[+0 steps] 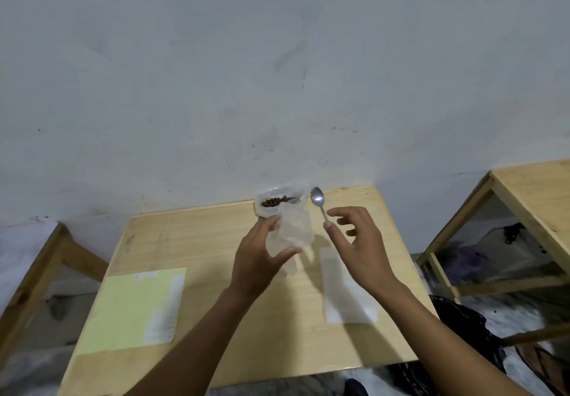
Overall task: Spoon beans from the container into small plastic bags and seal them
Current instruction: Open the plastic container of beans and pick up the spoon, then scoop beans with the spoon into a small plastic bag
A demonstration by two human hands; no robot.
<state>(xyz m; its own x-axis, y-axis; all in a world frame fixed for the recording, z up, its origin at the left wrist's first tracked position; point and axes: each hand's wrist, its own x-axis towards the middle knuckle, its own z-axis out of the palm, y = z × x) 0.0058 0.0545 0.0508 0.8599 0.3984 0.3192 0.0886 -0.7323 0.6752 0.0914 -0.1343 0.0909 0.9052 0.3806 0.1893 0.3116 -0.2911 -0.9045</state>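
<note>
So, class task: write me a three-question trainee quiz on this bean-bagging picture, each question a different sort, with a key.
1. True or false: the left hand holds a small plastic bag.
2. Is the spoon A) loaded with beans, B) empty?
3. Fill in: the beans sit in a container at the table's ____ edge.

Key: 1 true; 2 B; 3 far. The right hand pinches the spoon handle.

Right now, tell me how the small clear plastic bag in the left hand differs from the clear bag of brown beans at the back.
The small clear plastic bag looks empty; the clear bag of brown beans holds beans. The left hand grips the small bag above the wooden table; the bean bag sits on it, untouched, near the wall. Both are translucent plastic.
</note>
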